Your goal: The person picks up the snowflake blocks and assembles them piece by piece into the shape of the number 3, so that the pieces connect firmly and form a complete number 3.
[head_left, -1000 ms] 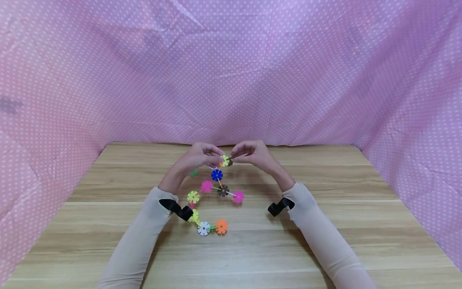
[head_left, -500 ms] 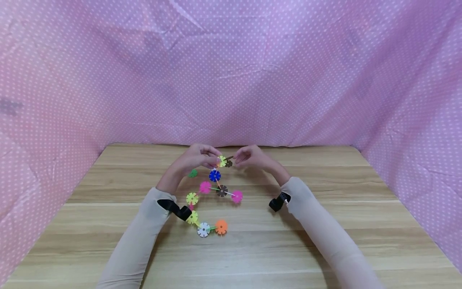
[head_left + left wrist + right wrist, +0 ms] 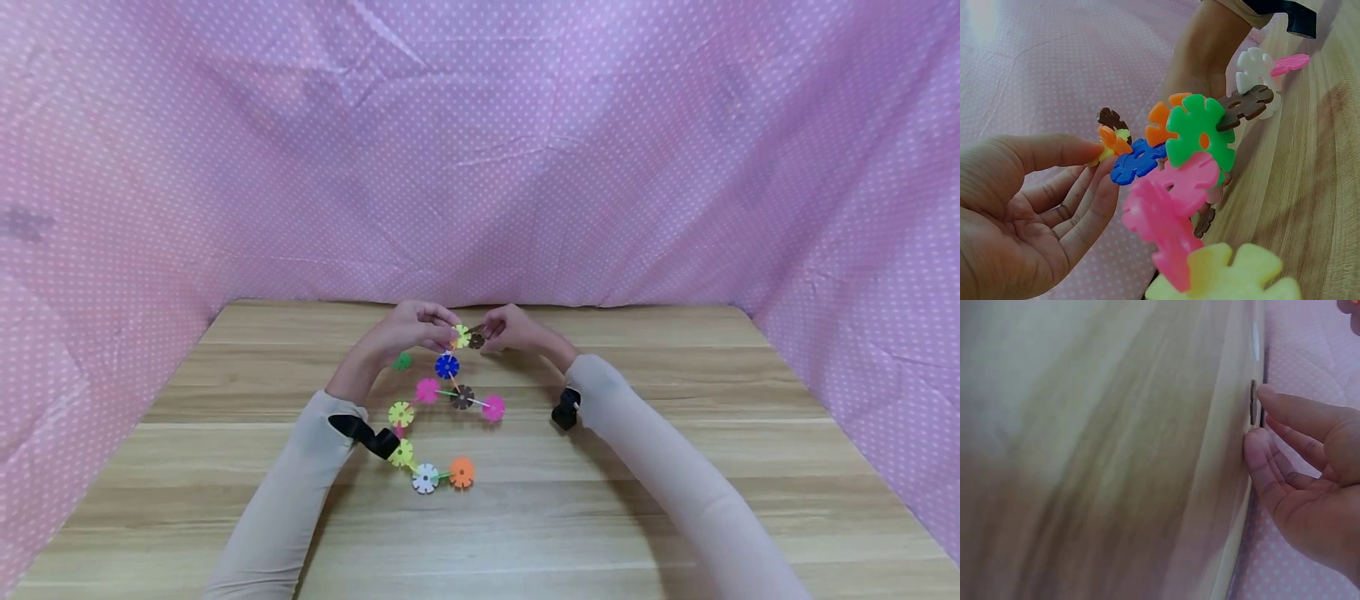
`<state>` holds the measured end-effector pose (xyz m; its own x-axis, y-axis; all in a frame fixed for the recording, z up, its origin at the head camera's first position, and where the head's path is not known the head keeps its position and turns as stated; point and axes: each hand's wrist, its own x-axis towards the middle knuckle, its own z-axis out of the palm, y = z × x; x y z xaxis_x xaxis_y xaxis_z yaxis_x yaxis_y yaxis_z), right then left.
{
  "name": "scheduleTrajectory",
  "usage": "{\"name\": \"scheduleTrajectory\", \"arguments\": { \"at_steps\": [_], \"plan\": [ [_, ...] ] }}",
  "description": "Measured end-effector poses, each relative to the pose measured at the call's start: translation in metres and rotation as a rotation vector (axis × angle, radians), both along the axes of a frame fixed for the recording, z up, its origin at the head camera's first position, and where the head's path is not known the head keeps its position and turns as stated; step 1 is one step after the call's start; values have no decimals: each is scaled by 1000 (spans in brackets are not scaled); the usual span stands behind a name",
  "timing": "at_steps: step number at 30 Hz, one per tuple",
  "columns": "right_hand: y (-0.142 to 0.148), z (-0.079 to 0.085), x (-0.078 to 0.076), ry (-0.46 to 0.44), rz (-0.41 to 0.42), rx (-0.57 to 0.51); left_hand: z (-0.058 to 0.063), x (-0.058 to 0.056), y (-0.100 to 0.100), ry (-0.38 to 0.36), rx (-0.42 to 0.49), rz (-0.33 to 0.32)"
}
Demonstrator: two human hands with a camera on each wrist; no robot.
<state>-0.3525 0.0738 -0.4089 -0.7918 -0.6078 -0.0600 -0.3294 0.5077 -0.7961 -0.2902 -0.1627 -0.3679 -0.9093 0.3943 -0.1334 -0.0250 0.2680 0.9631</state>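
Note:
A chain of slotted flower-shaped plastic discs hangs and curves over the wooden table. My left hand (image 3: 411,327) pinches a yellow disc (image 3: 462,336) at its far end between thumb and fingers. Two brown discs join there, one a brown disc (image 3: 477,342) facing the head camera. My right hand (image 3: 516,328) is at the other brown disc (image 3: 1254,402), seen edge-on in the right wrist view. Its thumb tip is close beside that disc, and the thumb and forefinger stand apart. Below the left fingers, a blue disc (image 3: 447,367) continues the chain.
The chain runs on through a pink disc (image 3: 427,390), a brown disc (image 3: 462,397) and yellow discs to a white disc (image 3: 425,478) and an orange disc (image 3: 461,472). A green disc (image 3: 402,361) sits near my left wrist. Pink dotted cloth (image 3: 495,167) stands behind the table (image 3: 600,517).
My right hand first drew away from the brown disc, then came back to it with the wrist turned and lowered. My left hand kept its pinch, shifting slightly left with the chain.

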Motion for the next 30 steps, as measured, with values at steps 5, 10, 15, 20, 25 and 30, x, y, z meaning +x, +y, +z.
{"name": "scheduleTrajectory", "arguments": {
  "at_steps": [5,10,15,20,25,30],
  "plan": [
    [-3,-2,-5,1,44,39,2,1,0,16,7,-17],
    [-6,-1,-6,6,57,83,0,1,0,17,9,-23],
    [-6,1,-2,-14,35,107,0,1,0,-2,5,-7],
    [0,2,1,-41,34,105,-2,1,1,-6,0,-9],
    [7,2,10,-57,17,62,-4,0,2,1,1,-7],
    [20,-2,15,-55,-31,-48,-4,0,2,8,2,-6]
  ]
}}
